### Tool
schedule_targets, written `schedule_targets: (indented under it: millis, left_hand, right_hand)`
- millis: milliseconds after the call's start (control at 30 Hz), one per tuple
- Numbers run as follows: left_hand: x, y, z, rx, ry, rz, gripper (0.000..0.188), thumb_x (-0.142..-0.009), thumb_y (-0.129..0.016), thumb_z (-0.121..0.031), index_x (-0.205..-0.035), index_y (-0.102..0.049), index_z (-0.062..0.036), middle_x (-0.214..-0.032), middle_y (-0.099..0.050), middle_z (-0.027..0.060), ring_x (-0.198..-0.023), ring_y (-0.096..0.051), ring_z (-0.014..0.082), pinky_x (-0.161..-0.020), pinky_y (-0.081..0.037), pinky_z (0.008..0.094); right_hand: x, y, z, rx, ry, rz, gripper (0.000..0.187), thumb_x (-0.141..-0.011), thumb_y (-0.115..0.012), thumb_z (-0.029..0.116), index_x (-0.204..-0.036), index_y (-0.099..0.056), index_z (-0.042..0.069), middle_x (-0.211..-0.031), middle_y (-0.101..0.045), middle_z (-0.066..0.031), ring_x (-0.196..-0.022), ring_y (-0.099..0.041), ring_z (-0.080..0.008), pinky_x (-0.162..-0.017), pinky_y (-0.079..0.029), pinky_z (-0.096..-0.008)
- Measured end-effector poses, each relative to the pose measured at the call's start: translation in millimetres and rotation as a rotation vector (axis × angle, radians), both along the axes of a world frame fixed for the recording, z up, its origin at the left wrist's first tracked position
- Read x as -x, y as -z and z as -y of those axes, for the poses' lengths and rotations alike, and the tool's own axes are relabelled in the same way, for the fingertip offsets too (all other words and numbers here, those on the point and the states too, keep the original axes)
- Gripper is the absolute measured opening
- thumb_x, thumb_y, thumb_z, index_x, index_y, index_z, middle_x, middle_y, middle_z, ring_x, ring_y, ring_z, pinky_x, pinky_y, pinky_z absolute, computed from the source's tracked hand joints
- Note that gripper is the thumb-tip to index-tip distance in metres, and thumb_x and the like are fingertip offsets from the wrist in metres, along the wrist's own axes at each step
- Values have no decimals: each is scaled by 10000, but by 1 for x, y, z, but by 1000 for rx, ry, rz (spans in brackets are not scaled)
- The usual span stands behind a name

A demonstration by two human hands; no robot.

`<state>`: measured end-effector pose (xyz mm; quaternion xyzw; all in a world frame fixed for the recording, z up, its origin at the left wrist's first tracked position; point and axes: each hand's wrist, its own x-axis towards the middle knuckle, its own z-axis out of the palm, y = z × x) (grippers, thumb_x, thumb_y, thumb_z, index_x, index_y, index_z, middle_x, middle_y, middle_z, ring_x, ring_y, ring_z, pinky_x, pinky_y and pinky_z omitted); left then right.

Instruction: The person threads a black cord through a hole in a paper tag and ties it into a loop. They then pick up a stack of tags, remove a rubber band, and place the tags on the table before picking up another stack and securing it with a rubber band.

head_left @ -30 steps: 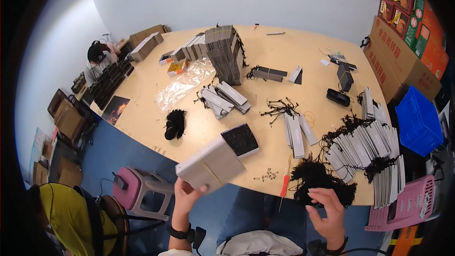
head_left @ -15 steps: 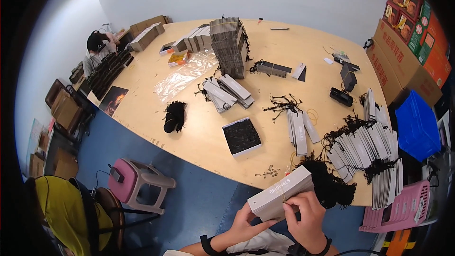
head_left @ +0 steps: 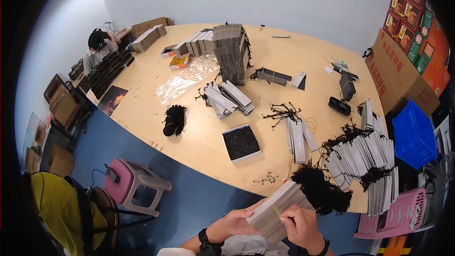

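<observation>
Below the near edge of the tan wooden worktop (head_left: pixel 156 128), the left hand (head_left: pixel 235 221) cradles a thick grey stack of card tags (head_left: pixel 277 208) from beneath, steadying it, while the right hand (head_left: pixel 299 224) pinches its yellow rubber band (head_left: pixel 276 208).

Both hands (head_left: pixel 270 223) hold a bundled tag stack (head_left: pixel 279 207) below the table (head_left: pixel 189 128).

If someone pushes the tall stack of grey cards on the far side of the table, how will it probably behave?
The tall stack of grey cards is high for its narrow base, so it would likely tip or shear. It seems made of separate bundles, so layers may slide apart. Black strings hang from its side and might snag the flat bundles beside it.
</observation>
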<state>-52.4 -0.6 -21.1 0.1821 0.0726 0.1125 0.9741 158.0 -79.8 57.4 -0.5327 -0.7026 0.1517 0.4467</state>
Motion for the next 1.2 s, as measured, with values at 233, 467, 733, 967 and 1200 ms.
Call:
schedule_targets:
  millis: [233,467,733,967,1200]
  left_hand:
    - [7,-65,12,64,41,-565,691,-914,-668,-271,-1482,-380,-5,-1440,-483,119,-1266,-502,234,-1055,-410,351]
    - [-1,-21,11,-208,86,-247,1041,-847,-758,-319,-1574,-75,-20,-1588,-230,132,-1443,-250,228,-1182,-209,371]
    - [-1,-20,13,-340,115,-273,1118,-833,-765,-283,-1583,32,-54,-1624,-102,123,-1486,-106,214,-1197,-115,357]
    - [5,-18,8,-370,194,-150,1121,-811,-779,-287,-1580,1,-47,-1598,-169,127,-1456,-175,212,-1182,-147,370]
    - [16,0,8,-368,262,-104,1078,-802,-790,-249,-1568,-70,-12,-1565,-259,135,-1407,-271,205,-1158,-221,357]
  right_hand:
    - [11,0,-4,-4,-85,72,349,-749,-752,26,-1078,-645,74,-667,-601,-14,-518,-572,-181,-483,-447,-311]
    - [9,-2,-17,-278,195,542,513,-667,-710,1,-1174,-649,52,-1042,-656,-163,-889,-673,-260,-694,-572,-328]
    - [-5,11,-4,190,156,460,503,-737,-617,-21,-1234,-632,51,-1104,-665,-132,-904,-697,-260,-699,-578,-359]
    - [-15,-1,10,259,186,261,368,-847,-580,-40,-1182,-661,87,-1032,-643,-133,-796,-676,-331,-667,-553,-387]
    - [-36,-14,12,409,-30,399,418,-825,-596,-32,-1228,-638,68,-1043,-634,-111,-832,-691,-240,-672,-573,-345]
